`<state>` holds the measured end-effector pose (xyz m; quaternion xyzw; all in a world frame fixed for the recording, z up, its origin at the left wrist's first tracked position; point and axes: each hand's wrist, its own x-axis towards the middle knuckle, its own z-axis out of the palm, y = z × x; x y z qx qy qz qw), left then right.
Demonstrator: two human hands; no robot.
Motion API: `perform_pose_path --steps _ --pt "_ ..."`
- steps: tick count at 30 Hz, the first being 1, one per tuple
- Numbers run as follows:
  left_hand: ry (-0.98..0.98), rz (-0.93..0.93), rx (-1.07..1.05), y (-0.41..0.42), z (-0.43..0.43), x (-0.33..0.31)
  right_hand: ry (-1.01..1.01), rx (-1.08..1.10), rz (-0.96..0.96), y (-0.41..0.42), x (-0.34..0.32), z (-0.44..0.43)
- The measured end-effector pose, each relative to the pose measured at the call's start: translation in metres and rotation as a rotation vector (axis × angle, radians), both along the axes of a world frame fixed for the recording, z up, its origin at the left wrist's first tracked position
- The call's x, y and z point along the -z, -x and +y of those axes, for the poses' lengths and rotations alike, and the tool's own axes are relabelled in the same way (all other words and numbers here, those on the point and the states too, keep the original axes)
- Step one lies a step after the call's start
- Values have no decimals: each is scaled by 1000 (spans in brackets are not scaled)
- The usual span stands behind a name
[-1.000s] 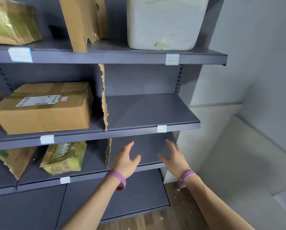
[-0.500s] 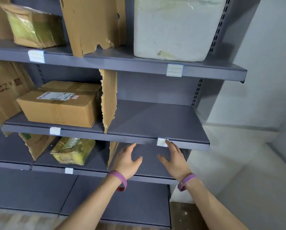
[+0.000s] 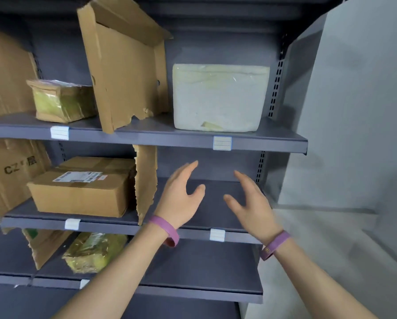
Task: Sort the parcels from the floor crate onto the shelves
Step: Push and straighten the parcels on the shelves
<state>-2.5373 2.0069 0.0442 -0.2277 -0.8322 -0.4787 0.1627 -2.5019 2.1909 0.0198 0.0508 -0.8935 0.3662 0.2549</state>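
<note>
Grey metal shelving unit (image 3: 281,93), three tiers in view, standing against a pale wall (image 3: 354,111). Upper shelf (image 3: 146,137): one tall folded cardboard divider (image 3: 123,72), torn along its lower edge, standing upright and splitting the tier into two bays; one white foam box (image 3: 219,97), taped, in the right bay, just beside the divider; one yellow-green taped parcel (image 3: 61,101) in the left bay, set back from the front edge. Middle shelf (image 3: 114,227): one printed cardboard sheet (image 3: 11,176), marked "CZ", leaning at far left; one brown carton (image 3: 82,189) with a white shipping label on top, lying flat in the left bay; one torn cardboard strip (image 3: 145,180) upright, right beside the carton's right end. Lower shelf (image 3: 204,268): one ragged cardboard scrap (image 3: 45,245) hanging at left; one yellow wrapped parcel (image 3: 94,252) lying next to it. Left hand (image 3: 181,199) and right hand (image 3: 250,203): both raised in front of the right bay of the middle shelf, palms turned toward each other, well apart; fingers (image 3: 188,168) loosely extended and released, grasping nothing. One purple wristband (image 3: 165,229) on the left wrist, a second on the right. White price-tag labels (image 3: 222,143) clipped to the front edges of all three shelves
</note>
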Motion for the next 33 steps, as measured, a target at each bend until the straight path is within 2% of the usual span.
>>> perform_pose_path --steps 5,12,16,18,23,33 --pt "66 151 -2 10 -9 -61 -127 -8 169 6 -62 0" --pt "207 178 -40 41 -16 -92 -259 80 118 32 -95 17" --pt "238 158 -77 65 -18 -97 -336 183 105 46 -106 31" --pt "240 105 -95 76 -17 -99 -340 235 40 53 -110 38" --pt "421 102 -146 103 -9 -97 -436 246 -120 71 -115 50" --pt "571 118 -276 132 3 -83 -645 398 -22 95 -98 57"
